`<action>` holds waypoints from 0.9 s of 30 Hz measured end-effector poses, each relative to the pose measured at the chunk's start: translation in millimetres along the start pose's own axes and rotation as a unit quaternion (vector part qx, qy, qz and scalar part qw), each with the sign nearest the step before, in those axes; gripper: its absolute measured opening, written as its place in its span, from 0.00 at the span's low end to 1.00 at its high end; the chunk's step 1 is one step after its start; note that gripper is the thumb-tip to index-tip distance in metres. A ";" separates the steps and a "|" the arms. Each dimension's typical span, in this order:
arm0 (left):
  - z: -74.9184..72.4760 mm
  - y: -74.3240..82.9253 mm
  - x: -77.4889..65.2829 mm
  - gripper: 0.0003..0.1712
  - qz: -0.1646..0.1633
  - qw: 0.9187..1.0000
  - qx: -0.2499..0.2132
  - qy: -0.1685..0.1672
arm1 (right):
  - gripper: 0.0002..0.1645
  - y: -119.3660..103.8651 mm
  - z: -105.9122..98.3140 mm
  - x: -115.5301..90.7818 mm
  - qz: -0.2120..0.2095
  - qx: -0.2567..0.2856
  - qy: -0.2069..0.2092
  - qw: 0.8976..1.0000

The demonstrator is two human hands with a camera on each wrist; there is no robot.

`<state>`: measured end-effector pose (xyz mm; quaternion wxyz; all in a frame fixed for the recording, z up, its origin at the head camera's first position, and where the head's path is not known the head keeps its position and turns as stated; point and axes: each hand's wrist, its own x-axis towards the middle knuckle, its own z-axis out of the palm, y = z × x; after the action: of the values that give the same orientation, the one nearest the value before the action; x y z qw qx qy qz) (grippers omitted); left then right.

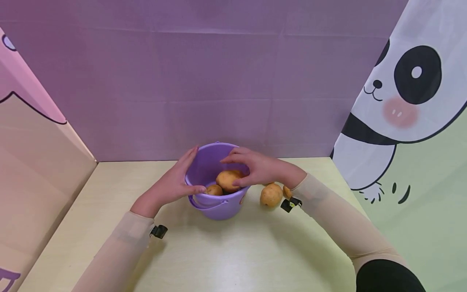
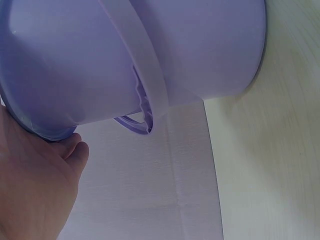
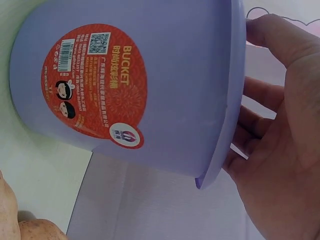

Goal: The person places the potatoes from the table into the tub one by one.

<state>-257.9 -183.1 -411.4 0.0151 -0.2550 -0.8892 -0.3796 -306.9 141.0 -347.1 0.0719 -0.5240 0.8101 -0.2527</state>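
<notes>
A purple bucket [image 1: 222, 209] stands on the table, its opening turned partly toward the head camera. The left hand [image 1: 173, 182] holds the bucket at its left side, with the thumb over the front rim and the fingers along the far left rim. Inside lie a large potato [image 1: 227, 181] and a smaller potato [image 1: 214, 190]. Over the right rim reaches the right hand [image 1: 260, 167], fingers spread into the opening and thumb overlapping the large potato. Bucket wall shows between its thumb and fingers. In the right wrist view those fingertips are hidden behind the rim [image 3: 231, 100].
Right of the bucket, a potato [image 1: 271, 195] lies on the table [image 1: 226, 259], with another potato [image 1: 287, 192] partly behind the right wrist. A purple cloth wall [image 1: 219, 81] rises close behind the bucket. The bucket's handle [image 1: 208, 206] hangs down in front.
</notes>
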 end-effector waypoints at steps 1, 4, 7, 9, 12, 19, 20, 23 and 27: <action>0.1 -0.1 -0.1 0.76 0.000 1.000 0.000 0.000 | 0.37 0.0 -0.4 -0.2 -0.002 0.001 0.002 1.000; 0.2 0.1 -0.6 0.76 -0.002 1.000 -0.002 0.000 | 0.36 -0.2 -1.6 -1.0 -0.005 0.002 0.008 1.000; 0.4 0.1 -0.9 0.76 -0.006 1.000 -0.005 -0.001 | 0.34 -0.7 -2.6 -2.3 -0.003 0.004 0.015 1.000; 0.6 0.4 -0.9 0.76 -0.007 1.000 -0.006 -0.001 | 0.33 -1.5 -3.3 -3.4 0.000 0.005 0.020 1.000; 0.6 0.9 -0.8 0.77 -0.007 1.000 -0.006 -0.002 | 0.32 -2.8 -4.6 -5.2 0.005 0.007 0.027 1.000; 0.7 0.8 -0.5 0.78 -0.005 1.000 -0.008 -0.002 | 0.31 -2.9 -7.9 -9.4 0.012 0.011 0.040 0.999; 0.7 0.5 -0.5 0.77 -0.005 1.000 -0.007 -0.001 | 0.30 -2.5 -8.6 -10.4 0.011 0.013 0.043 0.999; 0.7 -0.5 -0.1 0.77 -0.003 1.000 -0.005 0.000 | 0.30 -1.1 -10.5 -15.5 0.008 0.015 0.059 0.998; 0.7 -1.6 0.3 0.75 -0.002 1.000 -0.005 0.001 | 0.29 1.7 -13.4 -25.6 -0.004 0.029 0.086 0.996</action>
<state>-258.7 -183.4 -412.9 0.0142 -0.2528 -0.8879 -0.3841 -302.1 168.7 -340.2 0.0159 -0.5009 0.8038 -0.3207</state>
